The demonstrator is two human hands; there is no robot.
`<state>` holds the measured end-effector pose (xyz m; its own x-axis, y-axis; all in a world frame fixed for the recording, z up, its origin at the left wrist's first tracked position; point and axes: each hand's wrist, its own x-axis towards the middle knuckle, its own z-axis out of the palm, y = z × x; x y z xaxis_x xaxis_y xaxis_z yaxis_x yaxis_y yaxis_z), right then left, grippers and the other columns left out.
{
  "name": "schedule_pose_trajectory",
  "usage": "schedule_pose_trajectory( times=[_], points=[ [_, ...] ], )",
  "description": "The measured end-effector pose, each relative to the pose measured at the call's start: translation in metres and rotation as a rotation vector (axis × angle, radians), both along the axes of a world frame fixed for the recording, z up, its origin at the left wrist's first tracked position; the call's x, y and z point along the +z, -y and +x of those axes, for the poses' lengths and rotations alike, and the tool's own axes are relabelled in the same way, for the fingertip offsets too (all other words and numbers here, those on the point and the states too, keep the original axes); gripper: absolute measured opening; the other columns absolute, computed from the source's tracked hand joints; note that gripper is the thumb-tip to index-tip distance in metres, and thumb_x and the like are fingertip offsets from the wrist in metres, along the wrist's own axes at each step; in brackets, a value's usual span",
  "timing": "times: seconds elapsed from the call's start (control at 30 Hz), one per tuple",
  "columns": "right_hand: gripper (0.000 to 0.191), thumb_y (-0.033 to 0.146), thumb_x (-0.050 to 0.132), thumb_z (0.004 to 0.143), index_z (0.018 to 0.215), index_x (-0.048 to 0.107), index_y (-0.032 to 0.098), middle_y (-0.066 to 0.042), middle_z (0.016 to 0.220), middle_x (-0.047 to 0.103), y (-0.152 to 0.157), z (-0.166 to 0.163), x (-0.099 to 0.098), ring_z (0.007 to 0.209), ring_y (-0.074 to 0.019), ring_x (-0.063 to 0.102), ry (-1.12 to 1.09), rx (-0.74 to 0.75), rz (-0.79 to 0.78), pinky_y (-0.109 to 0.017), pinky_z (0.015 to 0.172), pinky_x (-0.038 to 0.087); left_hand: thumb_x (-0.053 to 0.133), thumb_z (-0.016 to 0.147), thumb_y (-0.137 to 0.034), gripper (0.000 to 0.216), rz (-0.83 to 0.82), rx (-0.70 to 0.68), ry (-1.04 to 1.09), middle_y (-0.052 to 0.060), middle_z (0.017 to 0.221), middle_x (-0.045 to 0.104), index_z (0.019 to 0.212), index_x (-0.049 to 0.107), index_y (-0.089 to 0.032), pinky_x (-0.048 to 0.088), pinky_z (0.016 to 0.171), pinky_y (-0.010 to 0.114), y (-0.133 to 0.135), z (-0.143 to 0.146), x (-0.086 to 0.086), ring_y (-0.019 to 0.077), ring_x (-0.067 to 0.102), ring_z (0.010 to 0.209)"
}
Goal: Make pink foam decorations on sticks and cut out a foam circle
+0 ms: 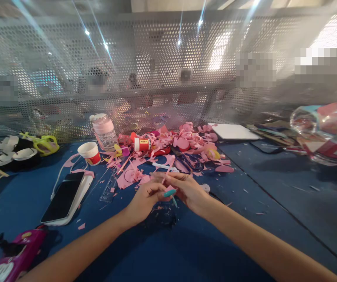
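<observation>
Both hands meet over the blue table, close to a heap of pink paper scraps. My left hand [146, 197] is closed, with its thumb and fingers pinching a small pink paper piece [170, 188]. My right hand [190, 192] is closed too. From its fingers a thin pink paper strip [169, 169] sticks up. Fingers cover part of the paper, so I cannot tell whether the strip and the piece are joined. Two narrow teal shapes [169, 193] show at the left fingertips and look like long painted nails. Just beyond the hands lies a white pen-like stick [165, 167].
Pink scraps [183, 143] spread along the back, with a red-and-white paper cup [142, 144] lying among them. Another cup [89, 153], a bottle [104, 132] and a phone [64, 196] are at left. A magenta tool [18, 254] sits near left; clear plastic containers [324, 129] are at right.
</observation>
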<state>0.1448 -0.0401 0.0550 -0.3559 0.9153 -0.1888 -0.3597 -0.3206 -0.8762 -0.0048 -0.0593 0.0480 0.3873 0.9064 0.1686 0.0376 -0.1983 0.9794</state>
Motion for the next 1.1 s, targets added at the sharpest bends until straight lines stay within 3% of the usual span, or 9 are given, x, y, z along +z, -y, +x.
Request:
schedule_pose_trajectory(
  times=[0.13,0.2,0.27,0.33,0.4,0.5,0.77,0.93,1.1],
  points=[
    [0.018,0.022,0.074,0.063,0.08,0.07,0.017,-0.005,0.087,0.07,-0.013,0.016,0.001,0.082,-0.0141,0.064,-0.098,-0.201,0.052,-0.023,0.069,0.052,0.055,0.079,-0.034,0.022,0.133,0.041,-0.003,0.007,0.116,0.054,0.068,0.062,-0.017,0.035,0.094,0.037,-0.007,-0.009,0.012,0.021,0.047,0.112],
    [0.018,0.021,0.074,0.064,0.08,0.07,0.018,-0.005,0.088,0.07,-0.018,0.025,0.002,0.085,-0.0144,0.063,-0.124,-0.267,0.045,-0.024,0.075,0.051,0.055,0.079,-0.037,0.025,0.145,0.078,-0.002,0.007,0.112,0.056,0.067,0.06,-0.016,0.039,0.089,0.035,-0.011,-0.015,0.021,0.0201,0.05,0.106],
    [0.017,0.022,0.073,0.064,0.081,0.069,0.019,-0.005,0.087,0.07,-0.02,0.031,0.001,0.081,-0.0142,0.064,-0.128,-0.266,0.035,-0.026,0.074,0.051,0.056,0.078,-0.04,0.027,0.143,0.077,-0.006,0.006,0.09,0.062,0.067,0.06,-0.016,0.044,0.076,0.029,-0.015,-0.021,0.028,0.0166,0.057,0.086],
    [0.019,0.022,0.073,0.065,0.083,0.068,0.019,-0.002,0.081,0.068,-0.019,0.032,-0.002,0.068,-0.0115,0.063,-0.132,-0.213,0.021,-0.025,0.066,0.052,0.057,0.076,-0.042,0.028,0.127,0.056,-0.023,0.003,0.07,0.062,0.067,0.061,-0.015,0.044,0.065,0.025,-0.019,-0.028,0.033,0.0133,0.057,0.068],
    [0.02,0.022,0.073,0.066,0.085,0.067,0.017,0.001,0.071,0.064,-0.014,0.028,-0.006,0.053,-0.0064,0.056,-0.143,-0.12,0.004,-0.019,0.051,0.049,0.06,0.074,-0.041,0.028,0.108,0.057,-0.048,0.002,0.063,0.061,0.066,0.062,-0.015,0.044,0.061,0.024,-0.022,-0.033,0.036,0.0122,0.056,0.062],
    [0.017,0.024,0.07,0.069,0.08,0.065,0.012,0.004,0.06,0.055,-0.004,0.018,-0.011,0.039,0.0001,0.039,-0.159,0.014,-0.021,-0.011,0.032,0.031,0.064,0.071,-0.038,0.025,0.083,0.083,-0.081,0.002,0.062,0.063,0.063,0.064,-0.015,0.044,0.06,0.023,-0.027,-0.038,0.035,0.0119,0.057,0.061],
    [0.021,0.031,0.063,0.077,0.071,0.057,0.012,0.009,0.043,0.036,0.007,0.011,-0.015,0.032,0.0012,0.015,-0.277,0.232,-0.06,-0.012,0.029,0.012,0.069,0.066,-0.035,0.022,-0.085,0.019,-0.067,0.001,0.053,0.062,0.06,0.064,-0.014,0.042,0.044,0.019,-0.029,-0.032,0.02,0.0079,0.051,0.044],
    [0.022,0.031,0.06,0.08,0.071,0.058,0.011,0.008,0.046,0.039,0.014,0.005,-0.018,0.033,0.0015,0.013,-0.308,0.216,-0.05,-0.011,0.03,0.013,0.073,0.061,-0.033,0.024,-0.161,0.043,0.051,0.0,0.05,0.062,0.061,0.059,-0.013,0.043,0.043,0.02,-0.024,-0.023,0.019,0.0081,0.053,0.042],
    [0.019,0.029,0.06,0.079,0.072,0.058,0.011,0.009,0.044,0.034,0.02,0.0,-0.016,0.032,0.0015,0.01,-0.35,0.298,-0.106,-0.01,0.029,0.01,0.07,0.065,-0.032,0.025,-0.156,0.032,0.08,-0.001,0.051,0.061,0.06,0.055,-0.013,0.044,0.044,0.018,-0.022,-0.019,0.013,0.0066,0.053,0.042]
  ],
)
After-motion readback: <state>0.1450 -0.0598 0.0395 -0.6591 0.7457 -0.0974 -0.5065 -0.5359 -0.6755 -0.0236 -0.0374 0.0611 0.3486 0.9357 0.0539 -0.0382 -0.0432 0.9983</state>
